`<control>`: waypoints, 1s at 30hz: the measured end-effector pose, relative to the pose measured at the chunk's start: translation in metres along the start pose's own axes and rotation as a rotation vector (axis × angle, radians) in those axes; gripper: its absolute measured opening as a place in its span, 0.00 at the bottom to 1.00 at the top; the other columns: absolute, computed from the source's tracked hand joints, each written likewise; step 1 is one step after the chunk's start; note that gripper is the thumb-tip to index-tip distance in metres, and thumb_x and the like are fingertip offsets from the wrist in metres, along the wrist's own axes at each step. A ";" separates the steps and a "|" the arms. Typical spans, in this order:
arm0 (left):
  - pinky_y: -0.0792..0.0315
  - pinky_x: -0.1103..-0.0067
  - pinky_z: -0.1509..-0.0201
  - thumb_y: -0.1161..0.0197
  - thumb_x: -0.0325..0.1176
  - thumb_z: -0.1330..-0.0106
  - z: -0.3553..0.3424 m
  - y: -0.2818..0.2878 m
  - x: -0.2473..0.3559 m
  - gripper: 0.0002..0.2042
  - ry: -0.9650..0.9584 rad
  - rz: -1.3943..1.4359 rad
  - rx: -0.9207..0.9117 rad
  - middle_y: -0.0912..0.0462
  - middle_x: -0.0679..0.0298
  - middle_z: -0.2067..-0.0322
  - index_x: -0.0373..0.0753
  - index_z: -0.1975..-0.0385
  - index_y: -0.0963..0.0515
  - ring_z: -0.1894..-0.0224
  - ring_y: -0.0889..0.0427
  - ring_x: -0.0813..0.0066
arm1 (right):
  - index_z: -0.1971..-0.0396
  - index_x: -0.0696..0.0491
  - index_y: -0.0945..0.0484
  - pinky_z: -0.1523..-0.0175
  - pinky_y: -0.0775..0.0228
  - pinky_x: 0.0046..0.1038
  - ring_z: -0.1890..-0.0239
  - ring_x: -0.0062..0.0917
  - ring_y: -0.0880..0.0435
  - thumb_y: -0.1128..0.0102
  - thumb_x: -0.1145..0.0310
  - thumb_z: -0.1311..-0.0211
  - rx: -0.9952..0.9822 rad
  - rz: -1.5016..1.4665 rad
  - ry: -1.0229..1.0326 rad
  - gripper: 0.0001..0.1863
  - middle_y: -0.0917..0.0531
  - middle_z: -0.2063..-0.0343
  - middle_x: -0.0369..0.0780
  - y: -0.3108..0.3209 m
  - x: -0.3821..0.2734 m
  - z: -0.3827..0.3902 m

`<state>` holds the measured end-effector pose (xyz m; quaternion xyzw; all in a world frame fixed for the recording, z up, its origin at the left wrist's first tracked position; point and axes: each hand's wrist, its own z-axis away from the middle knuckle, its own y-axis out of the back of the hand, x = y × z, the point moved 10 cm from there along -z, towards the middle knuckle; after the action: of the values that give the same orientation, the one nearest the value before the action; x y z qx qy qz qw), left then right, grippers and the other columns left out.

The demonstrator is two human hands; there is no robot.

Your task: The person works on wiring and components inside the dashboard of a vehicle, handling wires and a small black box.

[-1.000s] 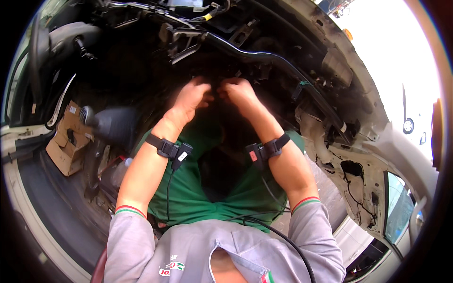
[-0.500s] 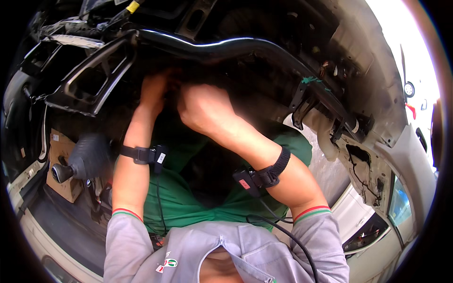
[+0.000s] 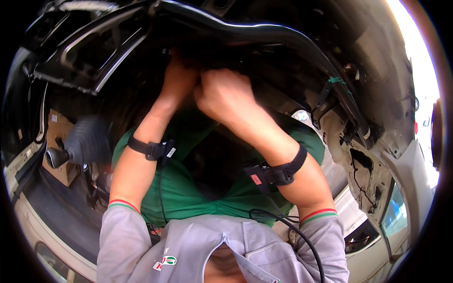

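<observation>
Black moulded framing [image 3: 89,52] occupies the upper left: a stripped dashboard carrier with open rectangular cut-outs, no trim fitted. Below it, at the left edge, a gear lever with a dark boot [image 3: 78,146] stands beside a cardboard box [image 3: 59,141] on the cabin floor.

Moving inward, the left hand [image 3: 177,80] is raised under the frame, its back to the camera, fingers reaching up into the shadow beneath the black cross-car bar [image 3: 264,35]. Their spread cannot be told; the tips are hidden. A black wrist strap [image 3: 151,150] sits on that forearm.

Just beside it, touching or nearly so, the right hand [image 3: 226,94] is curled into a narrow, fist-like grip at the same spot under the bar. Whether it holds a fastener, clip or tool cannot be told; nothing shows between the fingers. A second black strap [image 3: 276,172] with a cable is on the right forearm. Green trousers [image 3: 198,188] lie below both arms.

To the right, the bar runs down to a side bracket [image 3: 351,127] with green tape above it, bare body metal and loose wiring [image 3: 363,188] exposed.

Judgement: strip-out of the interior is well advanced. The bar is in position at both visible ends, and work at its underside centre looks unfinished, with both hands engaged there.
</observation>
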<state>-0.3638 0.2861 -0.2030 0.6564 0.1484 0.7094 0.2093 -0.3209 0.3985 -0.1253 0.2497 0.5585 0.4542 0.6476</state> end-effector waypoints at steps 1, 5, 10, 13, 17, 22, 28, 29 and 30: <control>0.26 0.64 0.44 0.39 0.33 0.43 0.002 0.006 0.004 0.22 -0.073 -0.032 0.047 0.18 0.39 0.55 0.25 0.50 0.24 0.50 0.18 0.46 | 0.76 0.54 0.15 0.62 0.20 0.41 0.68 0.43 0.12 0.39 0.64 0.48 0.023 0.003 0.007 0.10 0.14 0.75 0.48 -0.002 0.000 -0.001; 0.28 0.73 0.43 0.42 0.27 0.38 0.015 0.003 0.004 0.21 0.126 0.202 -0.114 0.17 0.53 0.55 0.28 0.44 0.27 0.50 0.19 0.63 | 0.72 0.54 0.16 0.63 0.20 0.45 0.69 0.47 0.14 0.41 0.64 0.48 0.038 0.054 -0.004 0.11 0.15 0.75 0.50 0.000 -0.001 -0.006; 0.33 0.79 0.75 0.43 0.28 0.40 0.016 0.058 0.001 0.09 0.396 0.507 0.171 0.17 0.60 0.71 0.31 0.63 0.22 0.77 0.21 0.75 | 0.60 0.53 0.19 0.62 0.22 0.49 0.67 0.48 0.15 0.42 0.57 0.41 0.171 0.063 0.049 0.16 0.15 0.72 0.50 0.004 -0.001 -0.010; 0.37 0.78 0.78 0.43 0.28 0.43 0.014 0.080 0.000 0.06 0.440 0.655 0.250 0.19 0.60 0.76 0.31 0.74 0.22 0.82 0.25 0.73 | 0.53 0.53 0.21 0.60 0.22 0.50 0.64 0.51 0.15 0.42 0.58 0.39 0.128 0.042 0.059 0.18 0.15 0.69 0.51 -0.004 0.003 -0.020; 0.33 0.77 0.81 0.43 0.24 0.44 0.005 0.089 -0.017 0.03 0.332 0.518 0.372 0.22 0.61 0.80 0.31 0.76 0.24 0.85 0.26 0.74 | 0.50 0.54 0.23 0.55 0.23 0.47 0.60 0.51 0.16 0.41 0.60 0.39 0.116 -0.044 0.051 0.20 0.15 0.67 0.54 -0.006 -0.002 -0.030; 0.27 0.73 0.64 0.38 0.31 0.43 0.007 0.086 -0.033 0.12 0.418 0.521 0.396 0.17 0.53 0.70 0.30 0.63 0.21 0.70 0.19 0.62 | 0.46 0.55 0.25 0.48 0.24 0.40 0.52 0.48 0.17 0.40 0.64 0.39 0.075 -0.295 -0.038 0.22 0.17 0.58 0.58 -0.026 0.018 -0.057; 0.24 0.74 0.57 0.40 0.31 0.43 0.008 0.102 -0.032 0.26 0.399 0.452 0.401 0.16 0.58 0.73 0.29 0.43 0.26 0.69 0.16 0.68 | 0.45 0.58 0.24 0.45 0.25 0.30 0.49 0.31 0.19 0.45 0.69 0.33 0.002 -0.739 -0.264 0.19 0.19 0.51 0.44 -0.056 0.037 -0.069; 0.23 0.75 0.57 0.41 0.31 0.43 0.006 0.100 -0.033 0.27 0.388 0.446 0.364 0.16 0.57 0.73 0.29 0.41 0.27 0.69 0.16 0.69 | 0.45 0.59 0.23 0.45 0.25 0.28 0.48 0.28 0.20 0.46 0.70 0.32 0.006 -0.878 -0.343 0.18 0.19 0.51 0.43 -0.061 0.038 -0.068; 0.23 0.75 0.57 0.41 0.32 0.43 0.003 0.097 -0.033 0.28 0.377 0.440 0.328 0.15 0.56 0.74 0.29 0.40 0.28 0.69 0.15 0.69 | 0.46 0.61 0.23 0.44 0.25 0.28 0.47 0.28 0.20 0.47 0.71 0.31 0.008 -0.931 -0.367 0.17 0.20 0.50 0.43 -0.067 0.044 -0.071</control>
<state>-0.3692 0.1850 -0.1844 0.5548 0.1515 0.8133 -0.0886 -0.3691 0.3930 -0.2206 0.0524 0.4892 0.0635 0.8683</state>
